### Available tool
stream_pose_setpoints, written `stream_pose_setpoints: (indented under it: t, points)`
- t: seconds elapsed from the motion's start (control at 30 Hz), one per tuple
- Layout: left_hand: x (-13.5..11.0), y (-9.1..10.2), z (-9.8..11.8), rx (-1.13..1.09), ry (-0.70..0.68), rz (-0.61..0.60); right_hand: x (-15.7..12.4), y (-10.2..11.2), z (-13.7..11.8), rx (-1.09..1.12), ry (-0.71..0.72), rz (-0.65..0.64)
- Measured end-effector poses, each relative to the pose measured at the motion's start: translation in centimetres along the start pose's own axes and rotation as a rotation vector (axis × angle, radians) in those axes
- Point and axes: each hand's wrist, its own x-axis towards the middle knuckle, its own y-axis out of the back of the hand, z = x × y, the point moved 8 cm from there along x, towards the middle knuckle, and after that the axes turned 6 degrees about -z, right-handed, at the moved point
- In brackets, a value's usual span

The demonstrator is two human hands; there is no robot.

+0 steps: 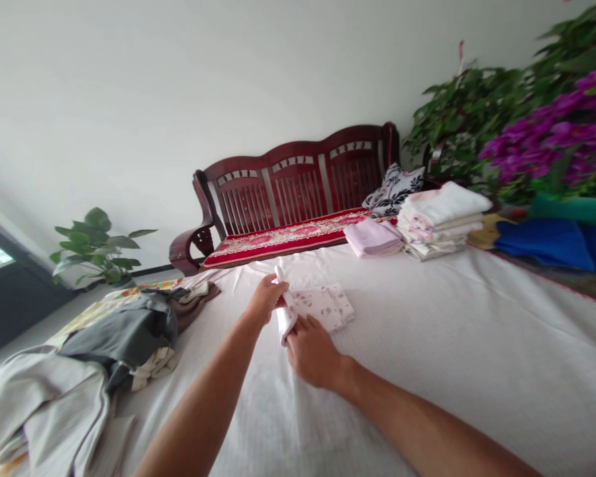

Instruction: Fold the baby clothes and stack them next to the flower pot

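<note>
A white cloth garment with a small scattered print (322,305) lies partly folded on the white sheet (427,344). Its left end is lifted and turned up between my hands. My left hand (267,298) pinches the upper corner of that raised flap. At the flap's lower edge, my right hand (314,351) has its fingers curled round the fabric, with the fingertips partly hidden by the cloth. The garment's right part rests flat on the sheet. What kind of garment it is, I cannot tell.
Loose grey and dark clothes (124,338) heap up at left. At the back right stand a stack of folded white clothes (442,218) and a folded pink cloth (372,237). Beyond are a wooden bench (293,185), a potted plant (97,248) and purple flowers (561,132).
</note>
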Motion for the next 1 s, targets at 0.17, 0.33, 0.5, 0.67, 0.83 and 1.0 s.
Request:
stream_pose_setpoints:
  t: [0.17,0.33,0.5,0.67,0.83,1.0]
  points:
    - [-0.2,-1.8,0.2,0.018,-0.015,-0.028,1.0,2.7,7.5,0.82,-0.348,0.12]
    - [-0.2,-3.5,-0.5,0.082,0.026,0.002,1.5,2.2,8.5,1.351,-0.354,0.107]
    - [-0.3,-5.2,-2.0,0.021,0.096,-0.098,1.8,2.6,8.6,1.178,-0.316,0.129]
    - [-0.4,-3.7,-2.1,0.126,-0.079,-0.071,1.8,3.1,9.5,1.001,-0.345,0.12]
    - [-1.9,-1.7,-1.6,0.562,-0.478,0.077,1.5,4.7,10.8,0.569,-0.378,0.201]
    - [-3.2,-3.4,-3.9,0.9,-0.642,-0.023,1.0,5.8,11.5,0.256,-0.44,0.159]
